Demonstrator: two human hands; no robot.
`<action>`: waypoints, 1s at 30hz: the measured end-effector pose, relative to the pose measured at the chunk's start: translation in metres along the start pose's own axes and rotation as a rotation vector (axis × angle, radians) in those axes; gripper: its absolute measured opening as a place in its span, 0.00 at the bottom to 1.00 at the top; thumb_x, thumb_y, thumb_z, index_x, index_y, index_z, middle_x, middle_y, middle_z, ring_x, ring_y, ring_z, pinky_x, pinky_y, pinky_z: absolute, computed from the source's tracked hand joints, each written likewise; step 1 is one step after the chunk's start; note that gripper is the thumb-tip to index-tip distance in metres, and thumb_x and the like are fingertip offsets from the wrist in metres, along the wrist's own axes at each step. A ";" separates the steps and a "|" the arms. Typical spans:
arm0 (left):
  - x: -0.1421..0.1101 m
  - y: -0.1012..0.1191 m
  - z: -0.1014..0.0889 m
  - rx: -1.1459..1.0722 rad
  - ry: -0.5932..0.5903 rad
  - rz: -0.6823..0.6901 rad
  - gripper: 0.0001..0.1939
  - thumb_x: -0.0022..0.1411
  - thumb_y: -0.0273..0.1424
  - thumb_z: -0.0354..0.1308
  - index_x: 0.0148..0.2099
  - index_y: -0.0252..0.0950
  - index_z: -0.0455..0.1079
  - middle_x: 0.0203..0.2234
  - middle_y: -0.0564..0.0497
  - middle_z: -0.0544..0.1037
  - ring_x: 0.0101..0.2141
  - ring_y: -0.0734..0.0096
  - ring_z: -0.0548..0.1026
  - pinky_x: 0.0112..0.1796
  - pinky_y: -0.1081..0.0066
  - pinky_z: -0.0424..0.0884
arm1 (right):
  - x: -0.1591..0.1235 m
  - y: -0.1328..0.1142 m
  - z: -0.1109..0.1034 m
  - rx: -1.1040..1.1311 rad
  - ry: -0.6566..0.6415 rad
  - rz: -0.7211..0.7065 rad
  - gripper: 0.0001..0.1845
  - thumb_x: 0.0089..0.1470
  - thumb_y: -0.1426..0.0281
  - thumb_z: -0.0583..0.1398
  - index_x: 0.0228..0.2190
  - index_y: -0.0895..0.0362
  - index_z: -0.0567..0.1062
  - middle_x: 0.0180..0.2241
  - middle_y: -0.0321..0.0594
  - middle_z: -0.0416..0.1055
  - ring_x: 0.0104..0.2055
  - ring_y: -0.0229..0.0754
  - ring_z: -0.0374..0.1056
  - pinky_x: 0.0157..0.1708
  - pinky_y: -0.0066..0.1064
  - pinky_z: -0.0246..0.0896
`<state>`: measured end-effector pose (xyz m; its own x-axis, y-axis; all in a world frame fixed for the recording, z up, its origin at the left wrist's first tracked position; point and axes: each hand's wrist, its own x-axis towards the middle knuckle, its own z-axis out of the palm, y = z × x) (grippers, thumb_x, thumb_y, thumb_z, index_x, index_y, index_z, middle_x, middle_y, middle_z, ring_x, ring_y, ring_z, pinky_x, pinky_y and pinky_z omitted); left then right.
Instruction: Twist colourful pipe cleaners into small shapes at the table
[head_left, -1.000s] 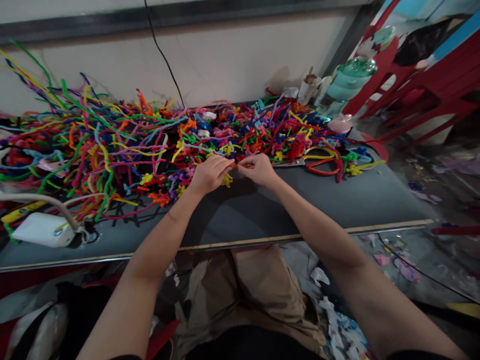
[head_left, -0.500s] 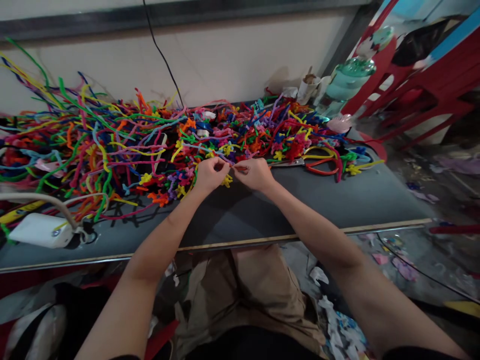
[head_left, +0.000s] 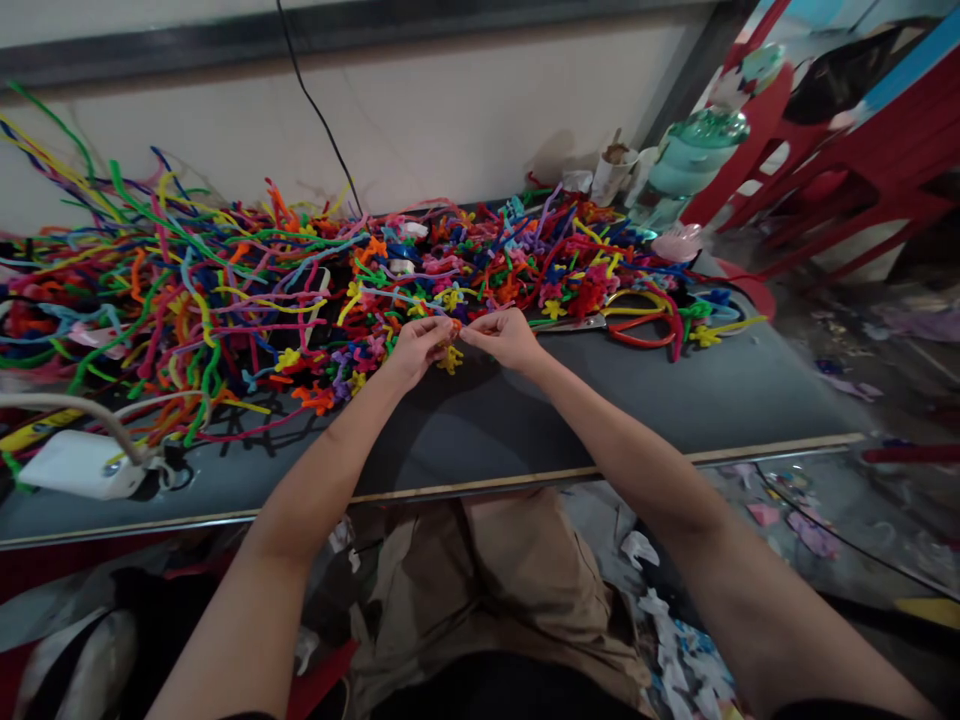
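Over the front edge of the pile, my left hand [head_left: 421, 348] pinches a small orange pipe cleaner piece [head_left: 456, 327] between thumb and fingertips. My right hand [head_left: 504, 338] is closed at the other side of the same piece, its thumb and index finger pressed together. Most of the piece is hidden by my fingers. Just below my fingertips lies a yellow pipe cleaner flower [head_left: 450, 361]. Right of my right hand rest scissors [head_left: 637, 342] with red and yellow handles. Behind both hands spreads a heap of coloured pipe cleaners [head_left: 247, 270].
A white power adapter [head_left: 84, 462] with a cable stands at the left of the grey table [head_left: 600, 410]. At the back right are a cup [head_left: 611, 178], a green bottle [head_left: 690, 165] and a pink brush-like thing [head_left: 677, 243]. Red chairs [head_left: 847, 190] stand beyond. Scraps litter the floor.
My fingers have shifted their grip, and the orange piece between them shows more clearly. The right hand's fingers are straighter than before. The camera view has moved slightly.
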<state>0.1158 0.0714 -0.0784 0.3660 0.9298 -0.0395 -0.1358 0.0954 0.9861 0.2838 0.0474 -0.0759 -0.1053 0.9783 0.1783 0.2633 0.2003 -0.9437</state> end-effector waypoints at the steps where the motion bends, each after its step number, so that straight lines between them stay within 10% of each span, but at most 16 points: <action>1: 0.000 0.000 -0.001 -0.020 -0.005 -0.010 0.19 0.41 0.43 0.70 0.26 0.35 0.69 0.19 0.55 0.67 0.20 0.80 0.62 0.18 0.77 0.54 | 0.000 0.000 0.000 0.009 -0.009 0.003 0.17 0.44 0.58 0.63 0.24 0.61 0.80 0.19 0.38 0.70 0.21 0.32 0.57 0.22 0.26 0.52; 13: 0.001 -0.001 -0.009 0.110 -0.140 -0.052 0.19 0.43 0.44 0.71 0.25 0.33 0.72 0.17 0.54 0.66 0.17 0.82 0.60 0.18 0.75 0.52 | 0.000 0.007 0.002 -0.042 -0.012 0.021 0.13 0.42 0.63 0.64 0.21 0.62 0.80 0.18 0.39 0.71 0.21 0.34 0.62 0.23 0.27 0.55; 21: -0.003 -0.005 0.006 0.330 0.133 0.242 0.14 0.56 0.41 0.62 0.39 0.36 0.77 0.28 0.51 0.78 0.26 0.76 0.72 0.26 0.74 0.66 | 0.000 0.003 -0.005 -0.165 0.037 -0.070 0.16 0.50 0.61 0.60 0.28 0.61 0.82 0.23 0.41 0.75 0.24 0.35 0.64 0.25 0.27 0.55; 30: -0.002 0.000 -0.004 0.695 0.364 0.373 0.12 0.59 0.37 0.59 0.30 0.34 0.76 0.26 0.49 0.79 0.31 0.69 0.77 0.35 0.72 0.70 | -0.003 0.002 0.004 -0.486 -0.032 -0.226 0.16 0.58 0.66 0.56 0.31 0.60 0.81 0.23 0.39 0.74 0.24 0.35 0.63 0.27 0.27 0.51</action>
<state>0.1117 0.0709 -0.0786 0.0765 0.9243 0.3740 0.4479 -0.3670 0.8153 0.2809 0.0443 -0.0790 -0.2383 0.9074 0.3463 0.6432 0.4146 -0.6437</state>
